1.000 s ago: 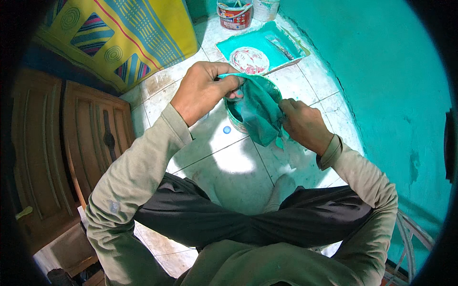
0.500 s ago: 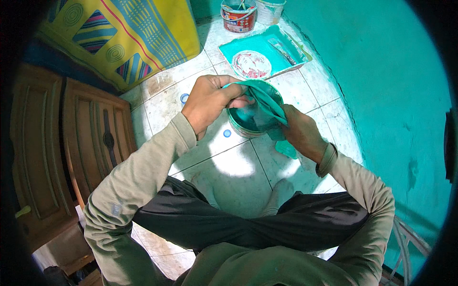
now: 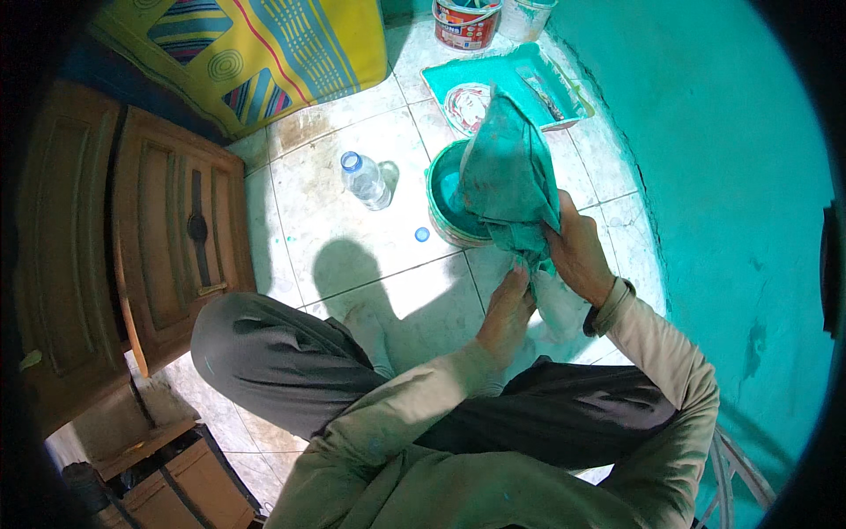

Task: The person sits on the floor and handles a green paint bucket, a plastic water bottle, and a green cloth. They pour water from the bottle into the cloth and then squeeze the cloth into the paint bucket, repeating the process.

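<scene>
A limp cloth (image 3: 507, 172), stained teal with paint, is stretched between my two hands. My right hand (image 3: 582, 251) is closed on its right side. Lower down, my left hand (image 3: 507, 313) pinches a gathered, twisted part of it, and a paler end hangs beside the fingers. The cloth's wide upper part stands over the right side of a round bucket (image 3: 434, 189) and hides part of it. Teal paint coats the bucket's inner wall; how much lies inside I cannot tell.
A clear plastic bottle (image 3: 363, 183) stands left of the bucket, near a blue cap (image 3: 422, 234). Beyond are a paint tray (image 3: 432, 78) bearing a round lid (image 3: 465, 106) and a brush (image 3: 539, 97), and a red bucket (image 3: 464, 31). Wooden doors (image 3: 172, 229) flank the left, a teal wall (image 3: 723, 176) the right.
My left hand has left the bucket's far rim and come down toward me, below my right hand. The cloth has spread out and risen over the bucket, and the bottle is now uncovered.
</scene>
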The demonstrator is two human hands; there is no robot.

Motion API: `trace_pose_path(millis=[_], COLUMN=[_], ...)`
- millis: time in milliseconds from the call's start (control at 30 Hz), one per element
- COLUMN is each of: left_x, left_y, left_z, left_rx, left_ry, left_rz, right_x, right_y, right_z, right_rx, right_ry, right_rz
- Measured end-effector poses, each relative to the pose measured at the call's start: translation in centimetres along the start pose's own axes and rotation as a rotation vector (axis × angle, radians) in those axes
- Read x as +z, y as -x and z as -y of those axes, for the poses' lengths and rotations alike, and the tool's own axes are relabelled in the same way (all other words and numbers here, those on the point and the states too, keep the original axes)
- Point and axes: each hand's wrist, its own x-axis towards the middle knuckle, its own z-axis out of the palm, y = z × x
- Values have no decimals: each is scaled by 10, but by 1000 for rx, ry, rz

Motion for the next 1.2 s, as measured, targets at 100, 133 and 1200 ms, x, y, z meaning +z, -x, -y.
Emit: trace_pose_path(millis=[100,133,1200], left_x=[2,-2,-14], left_y=[-19,-23,-70], left_z=[2,3,0], left_rx=[43,39,125], left_ry=[188,242,395], left_rz=[131,168,144], right_x=[-4,-5,-18], right_y=[7,8,39], right_z=[9,9,17], right_rx=[26,15,253], right_ry=[-204,-247,-109], right_rz=[-37,-45,118])
